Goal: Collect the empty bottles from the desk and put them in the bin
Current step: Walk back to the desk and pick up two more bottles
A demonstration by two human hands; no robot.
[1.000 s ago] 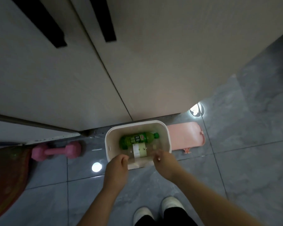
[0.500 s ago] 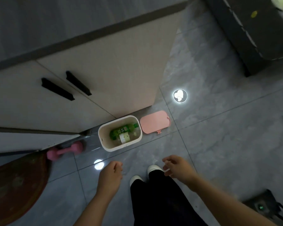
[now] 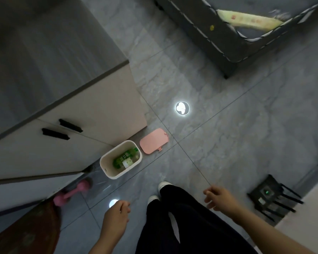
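A cream bin [image 3: 106, 166] stands open on the grey floor beside the cabinet. Inside it lie a green bottle [image 3: 124, 156] and a clear bottle with a white label [image 3: 127, 163]. The bin's pink lid [image 3: 153, 140] lies flat on the floor just to its right. My left hand [image 3: 116, 216] hangs low near the bottom of the view, fingers loosely curled, holding nothing. My right hand [image 3: 221, 197] is out to the right, fingers apart and empty. Both hands are well clear of the bin.
A beige cabinet [image 3: 92, 109] with two black handles rises on the left. A pink dumbbell [image 3: 70, 193] lies by its base. A black router [image 3: 270, 197] sits on the floor at the right. A dark bed frame [image 3: 218, 43] is at the top right. My legs and white shoes [image 3: 163, 186] stand in the middle.
Both hands have left the bin and dropped back to my sides. I have straightened up, so the bin now looks smaller and farther off.
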